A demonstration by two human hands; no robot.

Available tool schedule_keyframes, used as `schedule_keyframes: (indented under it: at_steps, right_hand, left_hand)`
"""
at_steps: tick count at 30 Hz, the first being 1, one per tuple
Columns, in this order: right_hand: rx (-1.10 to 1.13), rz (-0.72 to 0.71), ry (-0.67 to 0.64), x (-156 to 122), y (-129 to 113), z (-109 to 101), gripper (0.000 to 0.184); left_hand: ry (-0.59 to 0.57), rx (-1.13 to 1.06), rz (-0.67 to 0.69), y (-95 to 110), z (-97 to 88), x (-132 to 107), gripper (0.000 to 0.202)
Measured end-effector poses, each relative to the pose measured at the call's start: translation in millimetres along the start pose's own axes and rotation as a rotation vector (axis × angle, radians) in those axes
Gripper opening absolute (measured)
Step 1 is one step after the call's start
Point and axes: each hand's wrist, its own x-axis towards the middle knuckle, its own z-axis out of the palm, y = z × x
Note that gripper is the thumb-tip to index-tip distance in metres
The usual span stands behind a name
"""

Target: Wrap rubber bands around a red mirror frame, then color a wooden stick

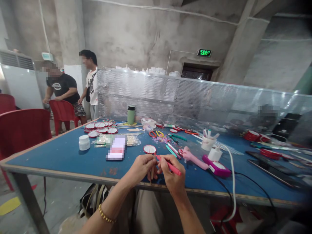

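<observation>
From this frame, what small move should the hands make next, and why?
Probably touch the tip of the red pen to the wooden stick and mark it: the right hand holds that pen in a writing grip, tip beside the stick, which the left hand pinches roughly upright.

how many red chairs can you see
3: the near chair at left, the edge chair behind it, the far chair past the table corner. A red shape under the table may be another.
</observation>
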Motion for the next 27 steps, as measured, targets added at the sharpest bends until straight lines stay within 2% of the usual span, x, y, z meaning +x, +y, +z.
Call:
schedule_keyframes:
  at_steps: [27]
  right_hand:
    - [-0.08, -0.027, -0.021, 2.0, -0.6, 1.0, 0.016]
  left_hand:
    - [-0.009, -0.018, 0.013, -0.7, 0.3, 0.3, 0.041]
